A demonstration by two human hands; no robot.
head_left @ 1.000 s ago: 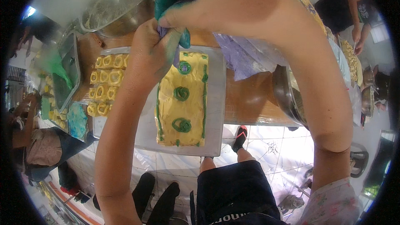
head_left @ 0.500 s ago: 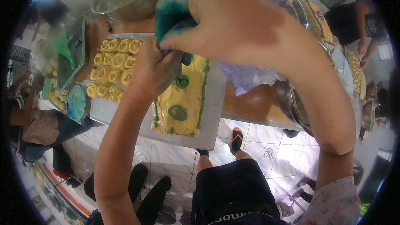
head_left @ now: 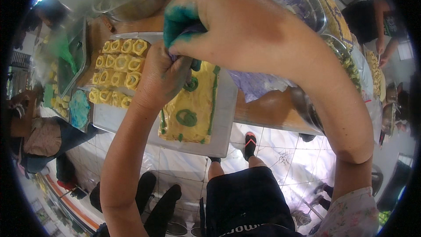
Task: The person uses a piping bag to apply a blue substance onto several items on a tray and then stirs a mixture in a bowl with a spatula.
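Observation:
Both my hands meet above the far end of a yellow-iced rectangular cake [head_left: 177, 128], which has green swirls on top and green piping along its edges. My left hand [head_left: 160, 74] is closed around what looks like a piping bag [head_left: 173, 55]; only a little purple of it shows between my hands. Just above, my right hand [head_left: 223, 24], its fingers stained blue-green, grips the bag's upper part. The bag's lower end is mostly hidden behind my left hand. Cake and rows of small yellow-iced cake squares [head_left: 118, 63] rest on a pale tray [head_left: 226, 101].
A clear bag smeared with purple icing [head_left: 258, 81] lies under my right forearm. Metal bowls [head_left: 131, 6] stand at the back, and a large bowl with purple icing [head_left: 302, 0] at back right. A tray with green icing [head_left: 68, 55] is at left. Other people work on both sides.
My hands keep nearly the same grip and place. The view has shifted slightly, showing more of the purple-icing bowl and the bowl at right.

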